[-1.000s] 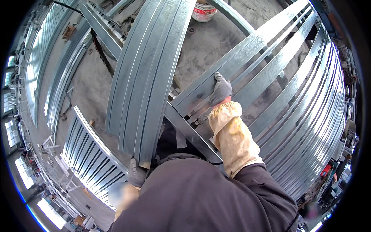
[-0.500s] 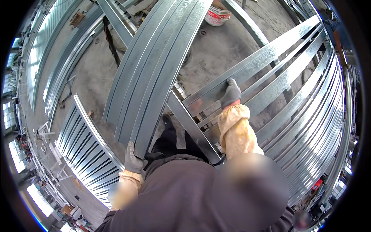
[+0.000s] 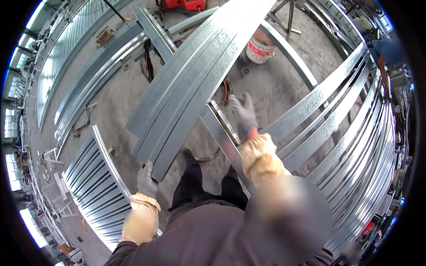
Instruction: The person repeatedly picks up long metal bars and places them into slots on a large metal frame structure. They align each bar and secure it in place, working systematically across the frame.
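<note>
Galvanized steel channels [image 3: 191, 88] lie side by side in front of me, long and ribbed, running away toward the far right. My left hand [image 3: 147, 181], in a grey glove, grips the near end of the closest channel at its corner. Over the gap right of these channels is my right hand [image 3: 243, 113], also gloved, with fingers apart and nothing in them, slightly blurred. Below that hand runs a steel support beam [image 3: 222, 139]. To its right a row of separate steel channels [image 3: 306, 108] lies across supports, the closest end near my right wrist.
A white and red bucket [image 3: 259, 51] stands on the floor beyond. More stacked channels [image 3: 91, 188] lie at the left, with long curved-looking profiles [image 3: 95, 71] farther off. Red equipment [image 3: 193, 5] sits at the far edge. Another person [image 3: 384, 57] is at the far right.
My right hand has come off the right-hand channel and moved left and away from me, its fingers now spread. My left hand remains at the near channel end.
</note>
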`<state>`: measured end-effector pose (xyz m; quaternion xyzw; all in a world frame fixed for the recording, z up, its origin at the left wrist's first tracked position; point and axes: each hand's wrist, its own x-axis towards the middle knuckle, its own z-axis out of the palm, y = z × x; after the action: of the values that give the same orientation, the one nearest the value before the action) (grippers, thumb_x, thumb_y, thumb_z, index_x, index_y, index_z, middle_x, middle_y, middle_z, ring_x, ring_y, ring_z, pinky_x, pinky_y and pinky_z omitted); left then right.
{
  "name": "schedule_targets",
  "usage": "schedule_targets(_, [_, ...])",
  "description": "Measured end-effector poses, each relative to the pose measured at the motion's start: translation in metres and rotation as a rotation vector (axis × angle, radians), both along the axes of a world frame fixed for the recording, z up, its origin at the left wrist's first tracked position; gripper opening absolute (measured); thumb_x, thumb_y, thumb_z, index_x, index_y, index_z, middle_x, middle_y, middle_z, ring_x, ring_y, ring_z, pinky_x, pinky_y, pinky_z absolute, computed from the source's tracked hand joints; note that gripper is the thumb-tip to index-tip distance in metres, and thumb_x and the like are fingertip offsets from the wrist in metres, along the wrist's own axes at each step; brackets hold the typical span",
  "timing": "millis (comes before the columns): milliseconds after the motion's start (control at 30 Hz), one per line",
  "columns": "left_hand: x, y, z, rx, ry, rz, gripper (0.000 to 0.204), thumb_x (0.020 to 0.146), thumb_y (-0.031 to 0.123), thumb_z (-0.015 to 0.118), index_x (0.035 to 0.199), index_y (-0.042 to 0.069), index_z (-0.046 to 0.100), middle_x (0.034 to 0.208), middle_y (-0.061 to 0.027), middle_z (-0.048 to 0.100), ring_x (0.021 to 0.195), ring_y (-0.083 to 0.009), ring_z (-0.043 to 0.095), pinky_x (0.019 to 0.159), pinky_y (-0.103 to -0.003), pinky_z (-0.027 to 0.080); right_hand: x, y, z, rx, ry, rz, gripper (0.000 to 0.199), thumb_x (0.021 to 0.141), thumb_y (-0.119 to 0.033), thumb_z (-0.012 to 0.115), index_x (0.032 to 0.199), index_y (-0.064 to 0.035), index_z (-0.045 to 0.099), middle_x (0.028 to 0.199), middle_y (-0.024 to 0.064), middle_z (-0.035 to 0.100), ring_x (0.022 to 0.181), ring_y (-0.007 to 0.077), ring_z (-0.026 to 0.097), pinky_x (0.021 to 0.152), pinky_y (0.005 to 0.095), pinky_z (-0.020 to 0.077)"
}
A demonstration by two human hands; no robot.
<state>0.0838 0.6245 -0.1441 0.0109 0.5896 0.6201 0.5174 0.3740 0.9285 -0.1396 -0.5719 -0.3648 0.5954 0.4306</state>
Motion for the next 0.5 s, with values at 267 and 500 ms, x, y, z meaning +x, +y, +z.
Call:
schedule_targets(267, [-0.097,0.033,0.002,-0.047,0.121,-0.222,0.022,0.100,0.024,0.066,0.110,0.005,0.064,0.097,0.0035,0.060,0.088,-0.0067,0.055,0.079,-0.026,0.047,-0.120,0.075,-0.029,0.039,-0.676,0.283,0.083,0.084,-0.051,0.080,0.139,0.0043,0.052,0.112,0.0197,0.072,0.108,0.0254,0.067,0.094,0.0342,0.0504])
schedule_targets(500, [-0.172,0.078,0.007,-0.049,0.141,-0.185,0.030,0.100,0.026,0.067,0.118,0.002,0.064,0.102,0.0015,0.063,0.088,-0.0094,0.059,0.080,-0.027,0.049,-0.151,0.097,0.010,0.050,-0.728,0.166,0.100,0.084,-0.062,0.073,0.151,0.0041,0.041,0.130,0.0228,0.067,0.120,0.0336,0.066,0.100,0.0395,0.0507])
